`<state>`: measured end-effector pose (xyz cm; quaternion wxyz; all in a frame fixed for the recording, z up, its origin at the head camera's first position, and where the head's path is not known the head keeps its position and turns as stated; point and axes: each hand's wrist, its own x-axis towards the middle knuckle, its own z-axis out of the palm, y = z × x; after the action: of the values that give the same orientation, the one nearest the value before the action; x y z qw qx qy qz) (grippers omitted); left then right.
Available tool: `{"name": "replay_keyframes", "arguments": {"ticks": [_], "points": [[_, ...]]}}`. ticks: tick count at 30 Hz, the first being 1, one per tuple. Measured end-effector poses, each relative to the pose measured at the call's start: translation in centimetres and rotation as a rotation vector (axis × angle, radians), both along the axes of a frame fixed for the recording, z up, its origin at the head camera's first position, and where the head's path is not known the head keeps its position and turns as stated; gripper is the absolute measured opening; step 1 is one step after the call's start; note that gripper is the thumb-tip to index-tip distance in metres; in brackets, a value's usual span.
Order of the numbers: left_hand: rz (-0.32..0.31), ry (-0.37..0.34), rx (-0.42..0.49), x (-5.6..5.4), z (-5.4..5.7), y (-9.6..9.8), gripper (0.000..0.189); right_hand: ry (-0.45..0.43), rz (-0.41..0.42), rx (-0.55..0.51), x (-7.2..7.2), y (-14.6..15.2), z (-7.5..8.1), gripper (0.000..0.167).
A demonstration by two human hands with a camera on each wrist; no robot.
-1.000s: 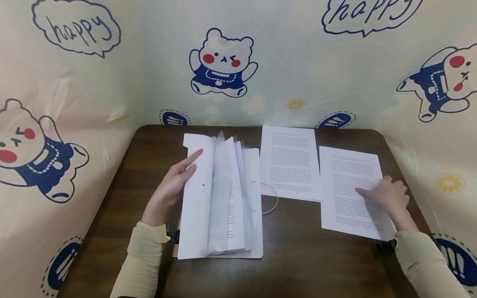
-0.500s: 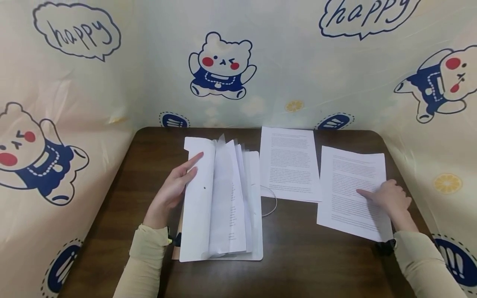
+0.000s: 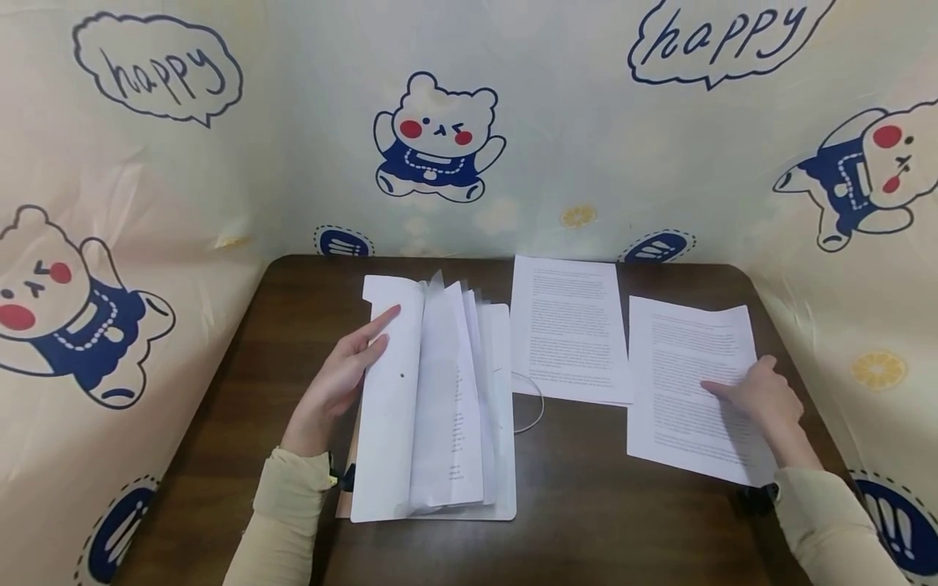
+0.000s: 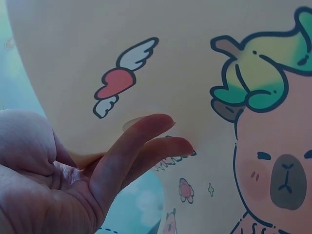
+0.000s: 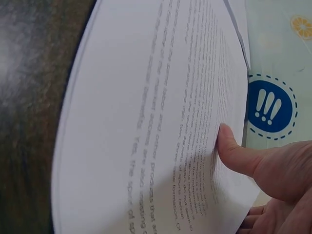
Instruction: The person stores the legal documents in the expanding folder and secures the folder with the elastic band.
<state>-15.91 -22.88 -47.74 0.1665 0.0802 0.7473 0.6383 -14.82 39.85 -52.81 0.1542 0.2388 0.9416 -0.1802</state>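
Observation:
A white-lined folder (image 3: 385, 456) stands open on the table, with clear sleeves and printed sheets (image 3: 463, 407) fanned out inside. My left hand (image 3: 339, 378) grips the raised cover, thumb on its inner side. From outside, in the left wrist view, that cover (image 4: 190, 87) is pale with a capybara print, and fingers (image 4: 131, 151) of the left hand (image 4: 73, 195) lie against it. At the right, my right hand (image 3: 762, 397) holds a sheet of printed paper (image 3: 681, 391) by its right edge. The right wrist view shows the thumb (image 5: 234, 151) on the text side and other fingers behind the sheet.
Another printed sheet (image 3: 567, 325) lies at the back, between the folder and the held paper. A thin elastic loop (image 3: 538, 407) sticks out from the folder's right side. A patterned curtain (image 3: 557, 122) rises behind the dark wooden table (image 3: 572, 505).
The held sheet has shifted and flexed slightly, and the right hand's fingers have drawn in a little more. The left hand and folder keep their pose; the head view has tilted slightly upward.

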Motion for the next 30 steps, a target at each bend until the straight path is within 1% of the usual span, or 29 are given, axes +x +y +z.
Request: {"name": "replay_keyframes", "arguments": {"ticks": [1,3,7,10,12,17,21,25,30], "points": [[-0.001,-0.001,0.007,0.0,0.0,0.0,0.059,0.009,0.005,-0.001,0.1,0.0,0.0,0.124],[-0.004,-0.011,0.031,0.1,0.0,0.0,0.060,0.031,0.020,-0.001,0.4,0.2,0.1,0.117],[-0.008,-0.032,0.073,0.2,0.1,0.0,0.059,0.076,0.078,-0.010,1.1,0.6,0.1,0.093],[-0.010,-0.034,0.074,0.3,0.1,-0.1,0.059,0.104,0.132,-0.057,1.3,1.3,-0.1,0.077],[-0.012,-0.033,0.072,0.3,0.0,-0.1,0.059,0.103,0.151,-0.097,1.3,1.8,-0.3,0.072],[-0.009,-0.038,0.066,0.3,-0.2,-0.1,0.059,0.051,0.143,-0.224,1.4,2.6,-0.6,0.065],[-0.007,-0.037,0.057,0.3,-0.3,-0.1,0.059,0.031,0.143,-0.361,1.6,3.0,-0.3,0.062],[-0.007,-0.038,0.058,0.3,-0.3,-0.1,0.059,0.019,0.151,-0.513,2.0,3.5,0.4,0.064],[-0.010,-0.024,0.047,0.3,-0.3,-0.1,0.059,-0.008,0.141,-0.659,2.5,4.2,1.3,0.070]]}}
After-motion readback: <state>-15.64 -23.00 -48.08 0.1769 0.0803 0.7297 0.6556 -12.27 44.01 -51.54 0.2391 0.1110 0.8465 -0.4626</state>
